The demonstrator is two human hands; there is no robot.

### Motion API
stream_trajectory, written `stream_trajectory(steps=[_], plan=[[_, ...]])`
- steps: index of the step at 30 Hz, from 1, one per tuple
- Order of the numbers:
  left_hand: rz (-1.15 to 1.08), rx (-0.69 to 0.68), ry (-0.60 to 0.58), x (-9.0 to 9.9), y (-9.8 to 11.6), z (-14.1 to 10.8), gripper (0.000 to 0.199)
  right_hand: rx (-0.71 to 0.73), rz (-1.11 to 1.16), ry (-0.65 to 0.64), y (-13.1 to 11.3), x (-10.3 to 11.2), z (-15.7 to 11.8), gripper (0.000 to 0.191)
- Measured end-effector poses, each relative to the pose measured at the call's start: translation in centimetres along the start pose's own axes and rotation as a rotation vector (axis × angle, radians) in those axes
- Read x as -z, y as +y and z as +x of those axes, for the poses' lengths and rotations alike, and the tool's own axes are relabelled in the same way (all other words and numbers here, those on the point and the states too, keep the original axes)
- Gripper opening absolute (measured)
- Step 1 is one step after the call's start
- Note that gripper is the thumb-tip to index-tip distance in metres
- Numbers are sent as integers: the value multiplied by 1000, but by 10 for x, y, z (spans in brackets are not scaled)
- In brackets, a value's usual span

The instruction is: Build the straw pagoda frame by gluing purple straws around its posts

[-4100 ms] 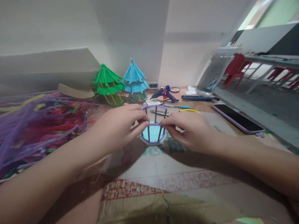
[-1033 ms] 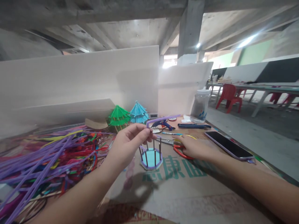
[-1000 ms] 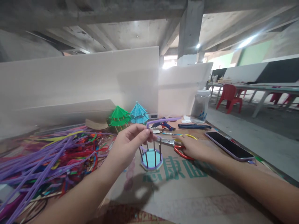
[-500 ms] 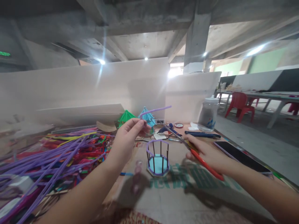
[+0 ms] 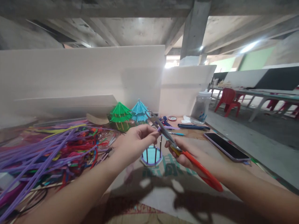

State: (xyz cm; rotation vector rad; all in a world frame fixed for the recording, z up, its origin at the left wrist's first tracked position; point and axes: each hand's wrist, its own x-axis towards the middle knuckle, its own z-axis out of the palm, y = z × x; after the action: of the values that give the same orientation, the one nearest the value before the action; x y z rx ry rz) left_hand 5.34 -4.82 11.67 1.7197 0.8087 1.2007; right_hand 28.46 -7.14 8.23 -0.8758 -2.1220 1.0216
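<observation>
My left hand (image 5: 142, 138) pinches a purple pipe cleaner (image 5: 171, 128) above the small model. In my right hand (image 5: 187, 152) are orange-handled scissors (image 5: 202, 170), their blades parted around the pipe cleaner close to my left fingertips. Below the hands stands an eight-sided model (image 5: 151, 158) with a light blue base, purple edging and dark upright posts; my left hand hides its upper ring. Behind it are a green two-tiered pavilion roof model (image 5: 120, 113) and a light blue one (image 5: 139, 110).
Many purple and coloured pipe cleaners (image 5: 58, 146) heap at the left. A phone (image 5: 226, 146), a dark blue cutter (image 5: 193, 126), a teal pen (image 5: 177, 134) and a clear bottle (image 5: 201, 107) lie or stand at the right. White panels (image 5: 93, 71) rise behind.
My hands have come together. The scissors' blades now straddle the purple pipe cleaner, which earlier stuck up apart from them. My view has shifted slightly.
</observation>
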Motion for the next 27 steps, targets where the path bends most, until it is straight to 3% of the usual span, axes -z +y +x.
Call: stream_trajectory(steps=[5, 17, 21, 27], plan=[[-27, 3, -55, -3, 0, -3, 15, 6, 24, -2, 1, -3, 1, 59], [30, 35, 12, 0, -2, 3, 17, -23, -123, 171, 8, -2, 5, 41], [50, 10, -1, 1, -6, 3, 20, 35, -89, 113, 18, 1, 3, 48], [106, -7, -34, 4, -10, 3, 20, 47, 39, 58, 7, -2, 3, 62]])
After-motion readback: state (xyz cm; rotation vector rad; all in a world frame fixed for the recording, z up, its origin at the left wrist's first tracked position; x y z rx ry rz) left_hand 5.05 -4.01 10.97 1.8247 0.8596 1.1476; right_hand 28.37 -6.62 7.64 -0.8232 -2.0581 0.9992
